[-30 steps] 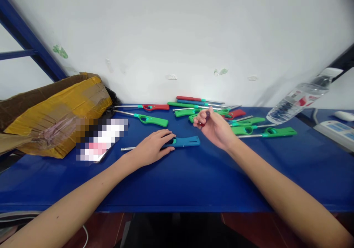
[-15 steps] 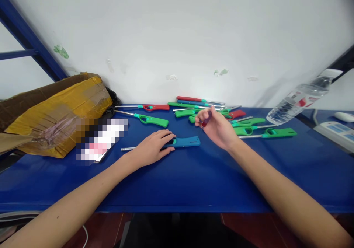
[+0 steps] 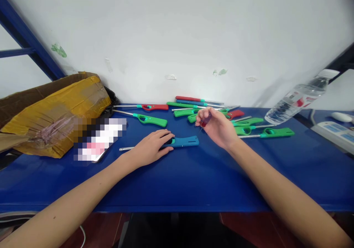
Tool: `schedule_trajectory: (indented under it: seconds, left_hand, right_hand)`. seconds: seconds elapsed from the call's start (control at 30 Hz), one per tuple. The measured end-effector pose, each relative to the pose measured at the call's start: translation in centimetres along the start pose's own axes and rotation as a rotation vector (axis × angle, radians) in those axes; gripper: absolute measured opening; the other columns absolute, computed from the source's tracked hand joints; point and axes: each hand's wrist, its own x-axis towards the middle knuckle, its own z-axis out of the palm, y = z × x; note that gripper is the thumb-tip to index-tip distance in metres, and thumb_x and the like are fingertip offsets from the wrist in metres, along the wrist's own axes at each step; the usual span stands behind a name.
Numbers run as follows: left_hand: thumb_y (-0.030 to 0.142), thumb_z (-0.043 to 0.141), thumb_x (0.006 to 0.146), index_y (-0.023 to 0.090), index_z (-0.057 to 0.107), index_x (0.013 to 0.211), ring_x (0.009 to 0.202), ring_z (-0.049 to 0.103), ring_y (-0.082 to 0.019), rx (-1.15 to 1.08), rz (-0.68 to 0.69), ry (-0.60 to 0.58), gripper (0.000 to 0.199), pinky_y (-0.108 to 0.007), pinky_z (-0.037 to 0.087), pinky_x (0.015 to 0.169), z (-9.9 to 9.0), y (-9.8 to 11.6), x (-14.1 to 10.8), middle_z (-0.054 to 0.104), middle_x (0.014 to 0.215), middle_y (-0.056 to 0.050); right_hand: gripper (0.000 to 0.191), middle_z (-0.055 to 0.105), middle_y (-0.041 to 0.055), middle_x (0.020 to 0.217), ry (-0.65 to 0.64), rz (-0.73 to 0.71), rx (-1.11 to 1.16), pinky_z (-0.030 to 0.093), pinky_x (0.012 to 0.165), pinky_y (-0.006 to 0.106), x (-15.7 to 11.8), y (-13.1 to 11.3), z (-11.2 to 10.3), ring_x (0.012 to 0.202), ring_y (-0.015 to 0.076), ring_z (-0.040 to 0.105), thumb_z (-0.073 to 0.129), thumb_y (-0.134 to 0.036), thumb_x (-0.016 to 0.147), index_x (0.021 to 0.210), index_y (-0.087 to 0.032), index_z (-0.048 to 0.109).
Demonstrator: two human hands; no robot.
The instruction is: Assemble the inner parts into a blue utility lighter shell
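Observation:
A blue stick lighter [image 3: 186, 141] lies flat on the blue table, its metal tube pointing left. My left hand [image 3: 153, 145] is closed over its trigger area, holding it against the table; part of the lighter is hidden under the palm. To the right, my right hand [image 3: 217, 125] is raised with curled fingers around a small screwdriver [image 3: 204, 124] with a reddish handle. Its thin shaft points down toward the slotted right end of the blue lighter, and the tip looks apart from it. Behind my hands lie a green lighter [image 3: 152, 120] and a red lighter [image 3: 155, 107].
Several more green, red and blue lighters are heaped by the wall, including a green one [image 3: 279, 132]. A tilted water bottle [image 3: 300, 97] and a power strip [image 3: 334, 131] are at the right. On the left are a taped cardboard box [image 3: 63, 111] and a blurred-out phone [image 3: 103, 140].

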Motion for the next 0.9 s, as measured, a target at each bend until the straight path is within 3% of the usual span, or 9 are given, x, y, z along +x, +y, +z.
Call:
schedule_trajectory:
  seconds: [0.1,0.23,0.43,0.5,0.67,0.8,0.9]
  left_hand:
    - [0.039,0.048,0.1,0.018,0.053,0.137,0.131,0.05,-0.029,0.001,-0.001,-0.002,0.043,-0.045,0.044,0.108,-0.01,0.03,0.02,0.053,0.141,-0.013]
    - [0.039,0.048,0.1,0.019,0.053,0.138,0.13,0.05,-0.028,0.0,0.002,0.0,0.043,-0.045,0.045,0.108,0.01,-0.01,0.07,0.053,0.141,-0.012]
    - [0.039,0.048,0.1,0.019,0.053,0.138,0.129,0.051,-0.029,-0.004,0.005,0.002,0.043,-0.046,0.045,0.107,-0.07,-0.1,-0.02,0.053,0.141,-0.012]
    - [0.039,0.048,0.1,0.019,0.053,0.139,0.129,0.051,-0.029,-0.006,0.006,0.001,0.043,-0.045,0.045,0.107,-0.07,-0.09,-0.02,0.053,0.141,-0.012]
    - [0.038,0.048,0.1,0.018,0.052,0.138,0.128,0.052,-0.029,0.004,0.016,0.024,0.043,-0.045,0.045,0.107,0.17,-0.06,0.0,0.054,0.139,-0.013]
    - [0.038,0.048,0.1,0.018,0.053,0.136,0.125,0.053,-0.029,0.01,0.029,0.049,0.042,-0.044,0.046,0.104,0.44,-0.09,0.05,0.055,0.135,-0.013]
    - [0.039,0.047,0.1,0.019,0.052,0.136,0.124,0.053,-0.029,0.002,0.026,0.054,0.041,-0.044,0.046,0.104,0.47,-0.15,0.11,0.055,0.135,-0.013]
  right_hand:
    - [0.036,0.041,-0.0013,0.067,-0.001,0.011,0.007,0.046,0.067,0.028,0.06,0.13,0.26,0.068,0.0141,0.049,0.063,-0.049,0.089,0.067,-0.02,0.058]
    - [0.036,0.025,-0.0061,0.055,-0.002,0.037,0.083,0.045,0.061,0.027,-0.07,0.14,0.65,0.053,0.0126,0.035,0.057,-0.055,0.091,0.076,-0.023,0.058]
    - [0.022,0.042,-0.0032,0.063,-0.009,0.043,0.084,0.046,0.065,0.027,-0.05,-0.16,0.28,0.061,0.0133,0.044,0.066,-0.04,0.085,0.078,-0.021,0.058]
    - [0.026,0.048,-0.0007,0.071,0.007,0.042,0.033,0.046,0.066,0.027,0.1,-0.17,0.29,0.067,0.0141,0.049,0.067,-0.041,0.086,0.074,-0.02,0.057]
    - [0.042,0.031,-0.0045,0.058,0.019,0.053,0.041,0.044,0.063,0.028,0.13,0.03,0.69,0.055,0.0123,0.036,0.059,-0.051,0.091,0.062,-0.021,0.051]
    - [0.028,0.027,-0.0061,0.055,-0.007,0.01,0.096,0.043,0.062,0.029,-0.15,0.09,0.5,0.051,0.0133,0.027,0.053,-0.048,0.09,0.077,-0.023,0.056]
    - [0.019,0.029,-0.0057,0.055,-0.018,-0.004,0.09,0.044,0.066,0.03,-0.02,0.02,0.17,0.052,0.0137,0.029,0.054,-0.039,0.086,0.076,-0.023,0.055]
